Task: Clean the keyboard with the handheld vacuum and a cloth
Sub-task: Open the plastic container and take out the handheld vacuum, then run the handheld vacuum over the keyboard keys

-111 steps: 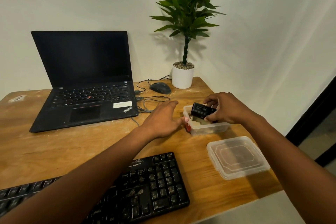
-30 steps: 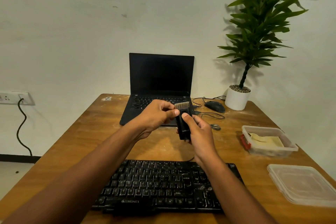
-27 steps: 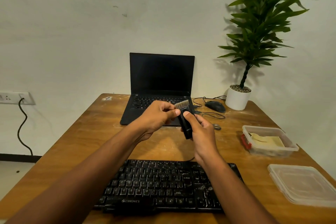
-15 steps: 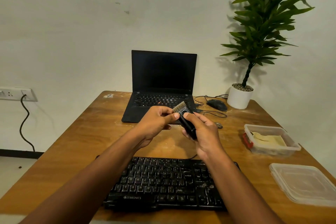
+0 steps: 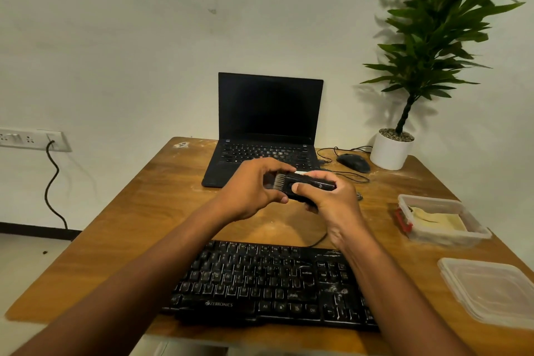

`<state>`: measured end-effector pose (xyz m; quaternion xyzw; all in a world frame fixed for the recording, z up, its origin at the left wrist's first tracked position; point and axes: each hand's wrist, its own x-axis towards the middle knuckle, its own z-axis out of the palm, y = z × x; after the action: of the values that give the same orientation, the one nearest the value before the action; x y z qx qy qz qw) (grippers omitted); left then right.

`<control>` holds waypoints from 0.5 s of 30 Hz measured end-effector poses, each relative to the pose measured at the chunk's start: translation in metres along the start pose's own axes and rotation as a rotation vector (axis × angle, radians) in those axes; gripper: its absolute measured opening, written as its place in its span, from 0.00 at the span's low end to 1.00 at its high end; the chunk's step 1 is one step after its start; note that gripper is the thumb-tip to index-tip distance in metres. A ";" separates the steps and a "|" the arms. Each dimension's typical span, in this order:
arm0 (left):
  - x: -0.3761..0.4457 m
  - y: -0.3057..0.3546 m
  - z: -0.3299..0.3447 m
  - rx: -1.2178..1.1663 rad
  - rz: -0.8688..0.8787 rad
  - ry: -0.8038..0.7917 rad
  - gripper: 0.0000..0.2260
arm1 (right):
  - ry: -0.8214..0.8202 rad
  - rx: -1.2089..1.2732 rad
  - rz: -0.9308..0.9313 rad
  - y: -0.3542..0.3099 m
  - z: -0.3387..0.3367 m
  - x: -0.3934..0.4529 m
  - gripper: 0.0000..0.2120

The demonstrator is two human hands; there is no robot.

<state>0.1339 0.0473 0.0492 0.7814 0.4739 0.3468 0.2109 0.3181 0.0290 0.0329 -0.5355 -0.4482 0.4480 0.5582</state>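
**Both hands hold the vacuum above the keyboard**

Across the wooden counter (image 5: pixel 138 220), the largest thing at the back is a potted plant (image 5: pixel 433 37) in a white pot, its top leaves cut off by the frame edge. Left of it stands an open black laptop (image 5: pixel 268 124) with a dark screen; its front edge is hidden behind the hands. Near the counter's front lies the black keyboard (image 5: pixel 260 283), pale specks on some keys, its right part covered by the right forearm. At the right sit a clear lid (image 5: pixel 491 292), cut off by the frame, and an open clear container (image 5: pixel 442 220) holding a pale folded cloth (image 5: pixel 433 218); a red item at its left side is too small to identify. A black mouse (image 5: pixel 354 162) rests by the pot.

Held level above the counter, between laptop and keyboard, is the handheld vacuum (image 5: pixel 306 185), brush end pointing left. The right hand (image 5: pixel 332 199) wraps its body, fingers curled round it. The left hand (image 5: pixel 254 188) curls its fingers about the brush tip, partly hiding it.
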 end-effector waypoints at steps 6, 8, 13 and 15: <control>-0.026 -0.004 0.021 -0.125 -0.113 0.279 0.27 | 0.032 0.104 0.004 0.008 0.021 -0.006 0.20; -0.034 -0.007 0.025 -0.142 -0.127 0.334 0.26 | 0.008 0.113 0.017 0.012 0.030 -0.010 0.20; -0.054 -0.015 0.018 -0.107 -0.127 0.333 0.25 | -0.082 0.095 0.013 0.022 0.045 -0.015 0.18; -0.063 -0.021 0.010 -0.070 -0.141 0.275 0.27 | -0.108 0.085 0.006 0.023 0.051 -0.018 0.17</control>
<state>0.1090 0.0011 0.0075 0.6836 0.5397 0.4510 0.1950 0.2645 0.0223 0.0103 -0.4879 -0.4566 0.4966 0.5540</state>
